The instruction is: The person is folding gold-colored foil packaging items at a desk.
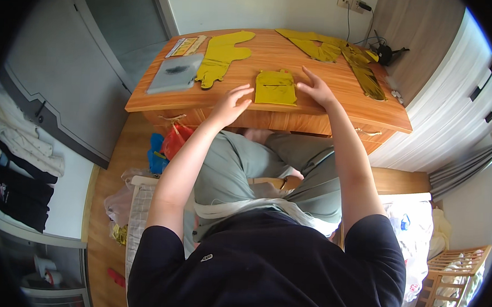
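A small gold foil piece (276,93), like a flat, deflated balloon with a dark slit across it, lies near the front edge of the wooden desk (240,97). My left hand (234,105) hovers just off its left side, with thumb and fingers apart. On the other side my right hand (317,90) is open too, thumb pointing toward the foil's right edge; whether it touches is hard to tell. Neither hand holds anything. A larger flat gold foil shape (220,55) with rounded lobes rests further left.
More gold foil (318,46) spreads over the desk's far right, with a long strip (367,76) beside it. At the left are a translucent grey sheet (175,72) with a dark smudge and a printed packet (186,46). A black device with cables (386,54) stands at the back right corner.
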Tool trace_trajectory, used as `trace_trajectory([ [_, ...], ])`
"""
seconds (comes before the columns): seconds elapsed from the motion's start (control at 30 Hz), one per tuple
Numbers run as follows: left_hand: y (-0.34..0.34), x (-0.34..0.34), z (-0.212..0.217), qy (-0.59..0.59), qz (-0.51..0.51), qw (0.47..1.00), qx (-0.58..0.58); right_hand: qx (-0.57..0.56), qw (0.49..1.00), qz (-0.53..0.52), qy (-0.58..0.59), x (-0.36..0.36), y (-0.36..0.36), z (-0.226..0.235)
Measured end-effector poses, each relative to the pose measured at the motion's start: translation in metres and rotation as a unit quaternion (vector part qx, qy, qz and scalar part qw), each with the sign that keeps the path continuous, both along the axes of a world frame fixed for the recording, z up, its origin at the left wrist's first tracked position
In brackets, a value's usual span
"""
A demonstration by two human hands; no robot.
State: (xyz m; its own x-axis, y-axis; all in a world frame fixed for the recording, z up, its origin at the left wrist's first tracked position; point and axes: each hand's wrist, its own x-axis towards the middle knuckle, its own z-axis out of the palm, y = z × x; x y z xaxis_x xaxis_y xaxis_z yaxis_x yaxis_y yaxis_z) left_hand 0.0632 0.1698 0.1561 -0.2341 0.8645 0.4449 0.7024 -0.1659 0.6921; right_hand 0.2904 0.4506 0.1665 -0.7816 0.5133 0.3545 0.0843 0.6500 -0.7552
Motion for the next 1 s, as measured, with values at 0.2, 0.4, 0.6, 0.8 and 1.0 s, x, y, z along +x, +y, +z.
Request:
trace_trajectory([
  [0.2,-0.02,0.015,0.002,0.143,0.104,0.983,-0.05,0.169,0.971,-0.147,-0.081,-0.013,-0.013,-0.003],
  [0.4,-0.015,0.022,-0.002,0.173,0.099,0.978,-0.063,0.238,0.951,-0.177,-0.084,-0.008,-0.006,-0.007],
  [0.6,-0.015,0.005,-0.017,0.184,0.086,0.978,-0.053,0.218,0.952,-0.169,-0.131,-0.016,-0.015,-0.003],
  [0.8,-0.017,0.001,-0.025,0.243,0.067,0.967,-0.043,0.255,0.945,-0.178,-0.101,-0.014,-0.013,-0.006],
  [1.0,-0.013,0.003,-0.025,0.224,0.05,0.972,-0.052,0.303,0.937,-0.171,0.017,-0.004,-0.012,-0.003],
])
